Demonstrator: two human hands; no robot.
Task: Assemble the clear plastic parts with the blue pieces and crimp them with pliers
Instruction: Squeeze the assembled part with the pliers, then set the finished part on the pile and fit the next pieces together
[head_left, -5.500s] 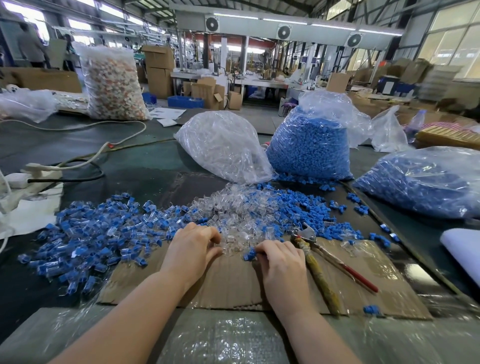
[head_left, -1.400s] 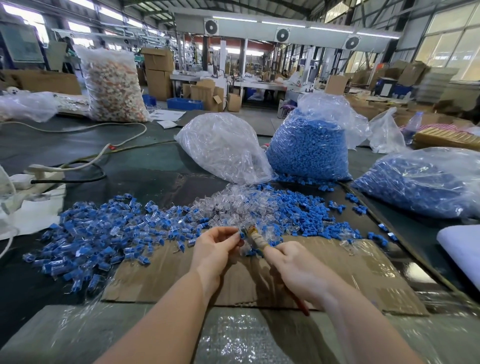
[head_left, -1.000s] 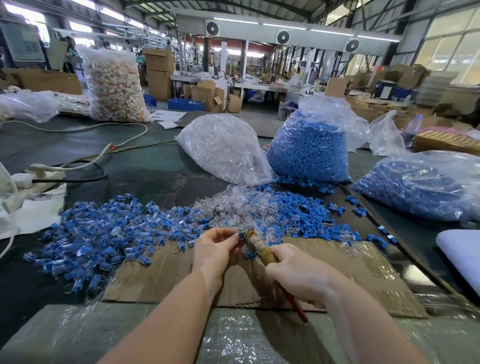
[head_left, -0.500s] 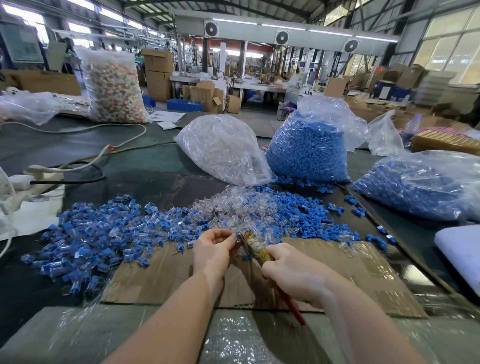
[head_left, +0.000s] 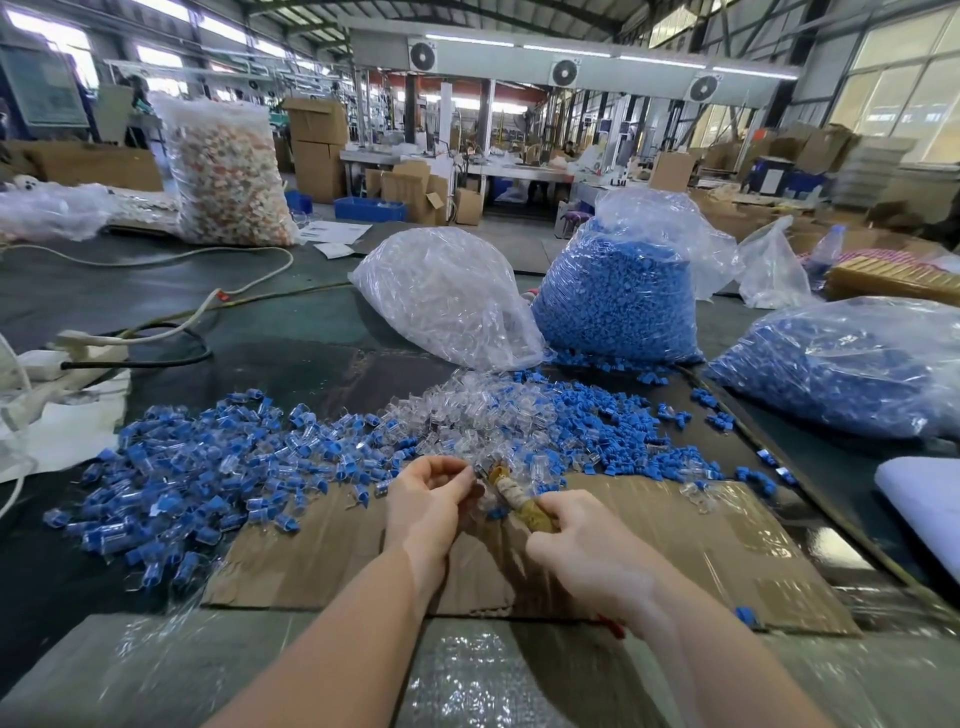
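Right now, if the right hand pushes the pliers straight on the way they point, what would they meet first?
Probably the left hand: the pliers in the right hand point at its fingertips, which seem to hold a small part there.

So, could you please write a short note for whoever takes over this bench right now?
Right hand grips the tape-wrapped pliers, nose at a small part pinched by the left hand.
Loose clear plastic parts and blue pieces lie behind the cardboard sheet.
Done: a pile of assembled blue-and-clear units on the left.
Left: the loose parts and the full bags behind.
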